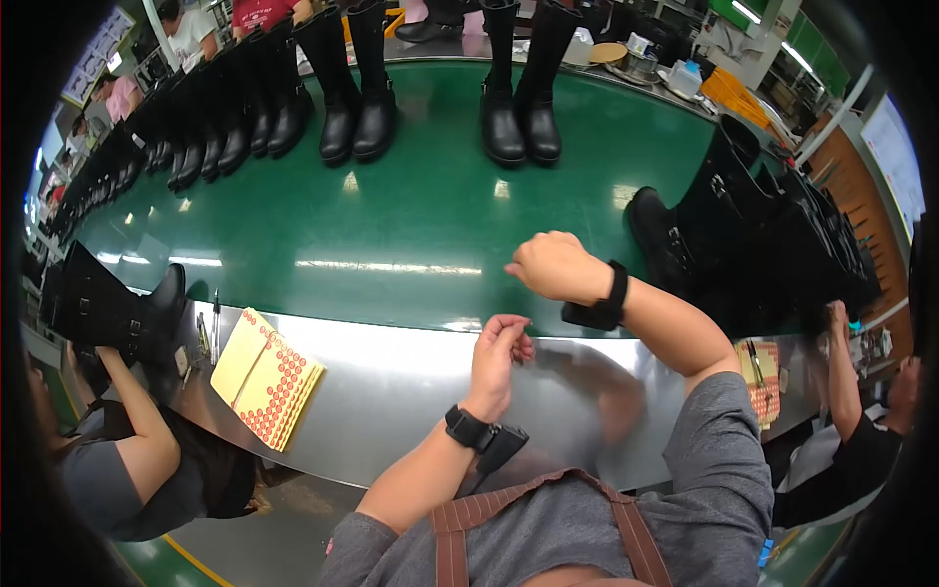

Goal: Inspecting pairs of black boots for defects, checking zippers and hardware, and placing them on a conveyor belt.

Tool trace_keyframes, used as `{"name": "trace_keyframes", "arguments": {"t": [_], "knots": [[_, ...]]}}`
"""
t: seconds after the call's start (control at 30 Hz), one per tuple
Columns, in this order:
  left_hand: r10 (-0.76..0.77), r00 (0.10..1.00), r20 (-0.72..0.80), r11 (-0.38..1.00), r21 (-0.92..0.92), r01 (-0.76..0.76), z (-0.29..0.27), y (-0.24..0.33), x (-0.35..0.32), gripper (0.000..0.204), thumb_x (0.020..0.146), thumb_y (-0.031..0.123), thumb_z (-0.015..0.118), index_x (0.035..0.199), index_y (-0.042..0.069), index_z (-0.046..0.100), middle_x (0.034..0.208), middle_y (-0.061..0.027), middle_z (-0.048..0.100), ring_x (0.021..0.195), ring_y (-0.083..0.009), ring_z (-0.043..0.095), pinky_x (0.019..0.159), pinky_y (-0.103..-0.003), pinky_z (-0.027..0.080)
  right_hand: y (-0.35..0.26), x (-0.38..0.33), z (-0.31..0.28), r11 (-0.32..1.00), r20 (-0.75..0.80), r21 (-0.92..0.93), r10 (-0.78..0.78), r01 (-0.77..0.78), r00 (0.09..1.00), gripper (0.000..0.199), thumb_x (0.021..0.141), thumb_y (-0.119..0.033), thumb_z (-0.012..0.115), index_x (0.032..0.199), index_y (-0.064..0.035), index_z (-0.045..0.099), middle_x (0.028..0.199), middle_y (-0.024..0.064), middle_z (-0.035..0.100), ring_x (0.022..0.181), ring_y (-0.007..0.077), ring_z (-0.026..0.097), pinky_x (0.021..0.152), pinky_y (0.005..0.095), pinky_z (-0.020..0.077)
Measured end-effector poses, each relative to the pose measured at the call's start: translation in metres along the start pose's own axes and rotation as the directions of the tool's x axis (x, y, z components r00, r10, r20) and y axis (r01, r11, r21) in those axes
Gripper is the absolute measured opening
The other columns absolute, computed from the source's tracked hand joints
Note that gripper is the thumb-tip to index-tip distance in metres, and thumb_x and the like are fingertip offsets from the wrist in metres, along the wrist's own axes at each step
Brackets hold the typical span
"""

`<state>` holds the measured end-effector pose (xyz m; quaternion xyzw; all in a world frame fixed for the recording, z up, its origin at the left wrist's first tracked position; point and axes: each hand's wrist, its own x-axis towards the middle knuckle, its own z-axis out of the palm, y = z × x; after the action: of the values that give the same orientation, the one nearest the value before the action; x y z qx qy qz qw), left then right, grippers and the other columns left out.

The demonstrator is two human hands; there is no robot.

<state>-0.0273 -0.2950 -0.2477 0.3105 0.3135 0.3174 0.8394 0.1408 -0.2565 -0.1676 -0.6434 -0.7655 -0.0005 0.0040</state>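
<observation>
My left hand (pixel 501 364) is over the bare metal strip (pixel 391 377) at the table's near side, fingers curled in with the thumb against them. Above and to its right, my right hand (pixel 562 266) is bent at the wrist over the green work surface (pixel 411 225), closed, back of the hand up. Whatever either hand may hold is hidden or too small to make out. The hands are apart and touch no boot. Ahead stand a pair of tall black boots (pixel 518 127) and another black pair (pixel 357 127). Nearest my right hand is a black buckled boot (pixel 685 220).
A yellow pad with red round stickers (pixel 269 377) lies left of my hands, beside a pen (pixel 215 328). Another sticker sheet (pixel 763 382) lies right. Black boots (pixel 215 137) line the far left. Co-workers sit on both sides; the left one's arm (pixel 137 391) touches a black boot (pixel 122 308).
</observation>
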Motion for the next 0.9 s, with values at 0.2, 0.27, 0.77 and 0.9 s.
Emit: {"name": "trace_keyframes", "arguments": {"t": [0.2, 0.27, 0.77, 0.9], "knots": [[0.028, 0.997, 0.069, 1.0, 0.0, -0.029, -0.008, -0.002, 0.009, 0.014, 0.094, 0.016, 0.052, 0.1, 0.006, 0.057, 0.074, -0.0022, 0.057, 0.067, -0.0118, 0.055, 0.063, -0.025, 0.045, -0.023, -0.113, -0.06, 0.106, 0.159, 0.982, -0.004, -0.157, 0.987, 0.03, 0.095, -0.016, 0.057, 0.119, 0.0011, 0.058, 0.093, 0.0085, 0.066, 0.081, 0.0132, 0.066, 0.075, 0.0274, 0.0524], [0.066, 0.995, 0.077, 0.998, -0.008, -0.066, -0.008, -0.003, 0.01, 0.014, 0.093, 0.016, 0.052, 0.1, 0.005, 0.057, 0.075, -0.0024, 0.057, 0.068, -0.0121, 0.055, 0.063, -0.025, 0.045, -0.033, -0.146, -0.067, -0.193, 0.175, 0.968, 0.069, -0.159, 0.982, 0.028, 0.097, -0.021, 0.054, 0.116, -0.0012, 0.059, 0.085, 0.0057, 0.065, 0.079, 0.0127, 0.064, 0.076, 0.0274, 0.0519], [0.004, 0.98, 0.2, 0.997, -0.072, 0.011, -0.018, 0.004, 0.02, 0.016, 0.096, 0.013, 0.048, 0.105, 0.001, 0.052, 0.089, -0.0157, 0.062, 0.085, -0.0269, 0.063, 0.078, -0.038, 0.053, -0.023, -0.188, 0.073, -0.885, 0.301, 0.426, 0.334, 0.187, 0.893, 0.028, 0.097, -0.035, 0.05, 0.099, -0.0072, 0.058, 0.073, 0.0014, 0.053, 0.068, 0.0129, 0.054, 0.073, 0.0309, 0.0477], [-0.022, 0.973, 0.231, 0.994, -0.1, 0.046, -0.025, 0.005, 0.023, 0.017, 0.096, 0.015, 0.048, 0.106, 0.002, 0.054, 0.092, -0.0183, 0.063, 0.088, -0.0303, 0.064, 0.079, -0.04, 0.054, -0.02, -0.189, 0.076, -0.872, 0.281, 0.474, 0.282, 0.123, 0.917, 0.021, 0.099, -0.024, 0.05, 0.103, -0.0038, 0.056, 0.078, 0.0035, 0.055, 0.068, 0.0127, 0.055, 0.071, 0.0302, 0.0497]]}}
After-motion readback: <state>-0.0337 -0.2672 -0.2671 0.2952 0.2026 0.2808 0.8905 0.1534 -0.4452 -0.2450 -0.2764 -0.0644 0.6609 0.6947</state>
